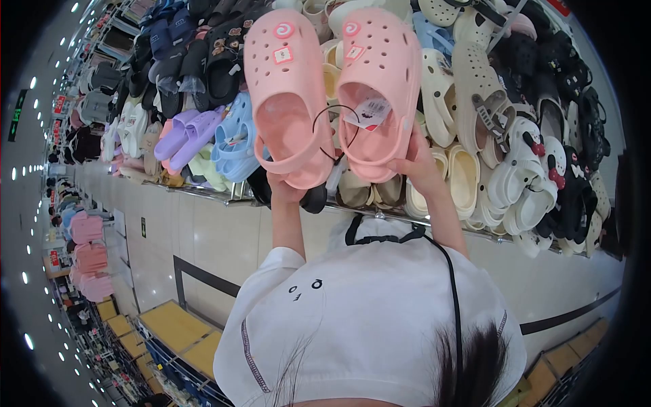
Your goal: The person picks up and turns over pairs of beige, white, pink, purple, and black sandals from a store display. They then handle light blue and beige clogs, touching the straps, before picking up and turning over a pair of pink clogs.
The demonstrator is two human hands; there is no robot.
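Note:
A pair of pink clogs is held up side by side, toes pointing away from me. My left hand [287,190] grips the left clog [288,74] from below at its heel, most of the fingers hidden under it. On the right clog [381,68], my right hand [418,165] is closed around the heel's outer side, thumb near the rim. A black cord loop [325,112] links the two shoes. Inside the right one lies a white paper tag [373,112]. Each clog carries a swirl charm and a small square charm near the toe.
Behind the clogs, a display rack is piled with shoes: purple slides [186,138], light blue clogs [235,139], cream clogs [463,180] and white clogs [519,169]. Its metal front rail [224,197] runs below them. Yellow-topped stands [176,325] are at lower left on the tiled floor [163,224].

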